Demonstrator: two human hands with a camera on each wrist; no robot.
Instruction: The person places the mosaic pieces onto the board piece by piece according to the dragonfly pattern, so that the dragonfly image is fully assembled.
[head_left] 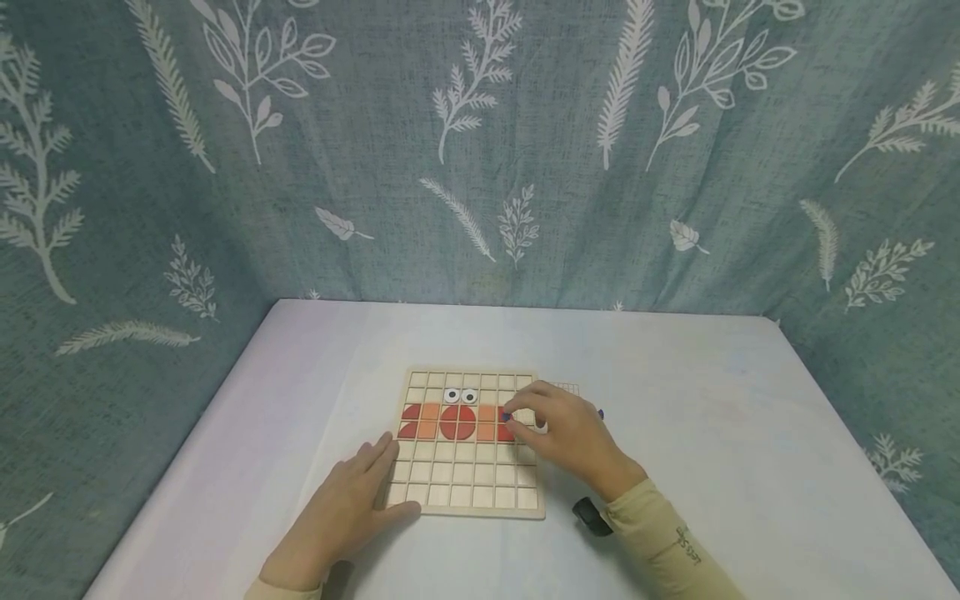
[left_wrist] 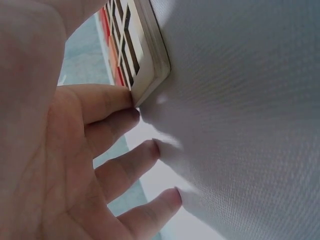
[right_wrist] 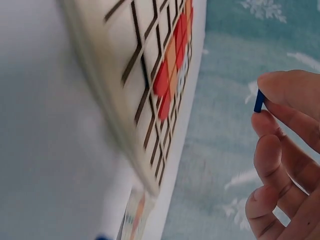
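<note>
Pinching a blue piece (right_wrist: pixel 258 101) over the board (head_left: pixel 480 511)
Our right grip (head_left: pixel 564 427) holds it between thumb and finger; our left hand (head_left: pixel 351 502), fingers spread, touches the board's edge.

Reads "Lets" in dark letters (head_left: pixel 687 545) on the right sleeve (head_left: pixel 651 527), well behind the fingers (head_left: pixel 531 401) of the right hand (head_left: pixel 566 429); then runs on too small to make out.

Room to pass lies over the worktop (head_left: pixel 720 392) at centre right and between the hands above the front rows of the gridded wooden board (head_left: pixel 463 475), while the left hand (head_left: pixel 345 507) blocks the board's lower-left edge, the right hand (head_left: pixel 564 429) its right side, and the leaf-patterned curtain (head_left: pixel 375 150) the top.
</note>
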